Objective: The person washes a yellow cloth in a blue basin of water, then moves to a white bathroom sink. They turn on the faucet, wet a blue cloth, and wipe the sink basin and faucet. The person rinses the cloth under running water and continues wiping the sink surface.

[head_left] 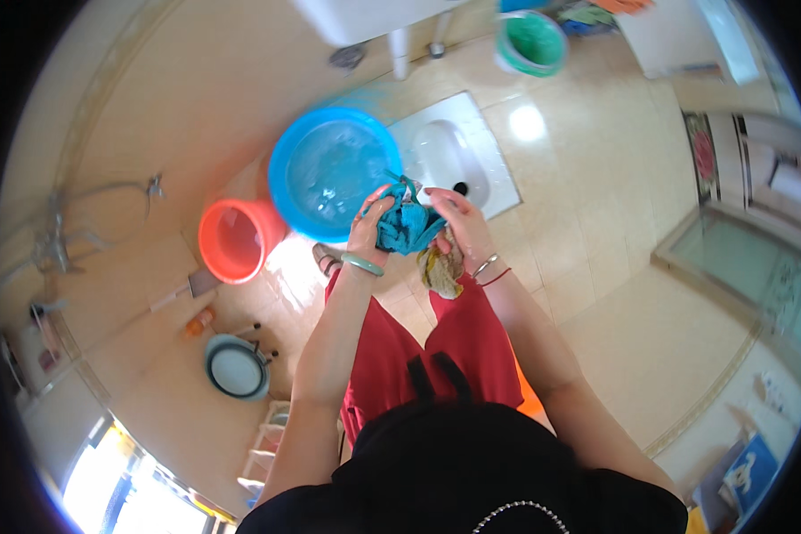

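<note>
A bunched teal cloth (407,228) is between my two hands, in front of my knees. My left hand (371,222) grips its left side, fingers curled round it, with a green bangle at the wrist. My right hand (465,224) is at the cloth's right side, its thumb and fingers partly bent. From under the right hand hangs a crumpled beige and yellowish cloth (443,270), close to my right knee. Just beyond the left hand, a large blue basin (280,178) holds water with some suds. A thin teal strip of the cloth sticks up toward the basin's rim.
A red bucket (212,238) stands left of the basin. To the right of the basin lies a white squat toilet (498,171) set in the tiled floor (587,205). Farther off is a green-lined bin (543,68). Grey basins (214,360) lean by the left wall, near a tap (58,236).
</note>
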Demonstrator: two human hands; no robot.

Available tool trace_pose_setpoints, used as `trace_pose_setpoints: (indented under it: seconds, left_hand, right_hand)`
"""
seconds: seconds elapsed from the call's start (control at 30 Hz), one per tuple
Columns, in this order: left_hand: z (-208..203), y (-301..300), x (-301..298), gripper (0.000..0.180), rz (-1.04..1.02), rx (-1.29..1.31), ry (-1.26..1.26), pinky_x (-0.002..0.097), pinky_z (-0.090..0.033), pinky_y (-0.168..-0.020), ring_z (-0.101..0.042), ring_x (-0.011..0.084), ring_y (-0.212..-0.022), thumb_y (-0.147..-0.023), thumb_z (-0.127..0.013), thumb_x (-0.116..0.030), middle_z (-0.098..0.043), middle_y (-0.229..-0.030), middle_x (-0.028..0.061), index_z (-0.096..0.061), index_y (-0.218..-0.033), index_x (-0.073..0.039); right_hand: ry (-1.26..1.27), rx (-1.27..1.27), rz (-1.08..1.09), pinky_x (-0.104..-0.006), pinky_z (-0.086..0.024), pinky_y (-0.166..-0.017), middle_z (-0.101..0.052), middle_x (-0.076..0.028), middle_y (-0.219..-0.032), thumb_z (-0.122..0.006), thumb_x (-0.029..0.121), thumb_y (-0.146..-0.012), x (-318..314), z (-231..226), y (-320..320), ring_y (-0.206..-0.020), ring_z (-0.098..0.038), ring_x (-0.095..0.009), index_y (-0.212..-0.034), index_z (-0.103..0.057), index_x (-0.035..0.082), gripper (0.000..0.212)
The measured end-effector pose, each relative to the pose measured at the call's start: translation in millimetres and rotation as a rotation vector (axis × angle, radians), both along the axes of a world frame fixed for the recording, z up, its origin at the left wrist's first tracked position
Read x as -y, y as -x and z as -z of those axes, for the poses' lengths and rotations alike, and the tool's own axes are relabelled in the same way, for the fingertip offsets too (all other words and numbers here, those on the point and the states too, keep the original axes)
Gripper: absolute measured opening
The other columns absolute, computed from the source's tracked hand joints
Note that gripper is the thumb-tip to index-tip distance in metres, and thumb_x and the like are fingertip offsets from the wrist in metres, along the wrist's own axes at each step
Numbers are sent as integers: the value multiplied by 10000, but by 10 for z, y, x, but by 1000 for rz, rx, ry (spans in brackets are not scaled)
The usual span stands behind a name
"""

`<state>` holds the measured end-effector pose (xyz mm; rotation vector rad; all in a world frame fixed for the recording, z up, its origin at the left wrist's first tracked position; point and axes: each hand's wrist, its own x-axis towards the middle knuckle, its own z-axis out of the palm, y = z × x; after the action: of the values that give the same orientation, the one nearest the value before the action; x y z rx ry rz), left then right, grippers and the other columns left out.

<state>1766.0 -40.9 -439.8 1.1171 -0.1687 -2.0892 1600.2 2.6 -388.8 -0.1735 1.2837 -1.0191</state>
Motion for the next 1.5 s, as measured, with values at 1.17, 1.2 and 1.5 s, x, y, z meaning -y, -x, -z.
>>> trace_pose_setpoints:
  seconds: [1.17, 1.2, 1.5]
  left_hand:
    - [-2137, 9096, 720, 497, 1000, -84, 331, 276, -508, -806, -634, 159, -923, -977, -468, -425, -637, -1067, 107, -521, -1220, 6]
    - [-2108, 9321, 771, 498, 946, -23, 359, 278, -507, -811, -632, 161, -937, -975, -473, -425, -637, -1069, 114, -520, -1221, 6]
    - [-2069, 10480, 1551, 473, 438, 73, 355, 346, -498, -868, -609, 217, -1008, -971, -497, -396, -611, -1131, 149, -515, -1223, 3]
  right_hand:
    - [591, -531, 772, -312, -459, -938, -576, -108, -1242, -638, 130, -889, 50, -1823, 8372, -1090, -568, -182, -1371, -322, 5, 590]
    - [595, -588, 732, -313, -453, -945, -573, -109, -1246, -642, 123, -885, 110, -1788, 8590, -1094, -565, -184, -1382, -307, 0, 612]
    - [374, -1385, 477, -397, -467, -833, -633, -151, -991, -746, 212, -756, 1165, -1553, 10610, -962, -541, -305, -1115, -554, 52, 437]
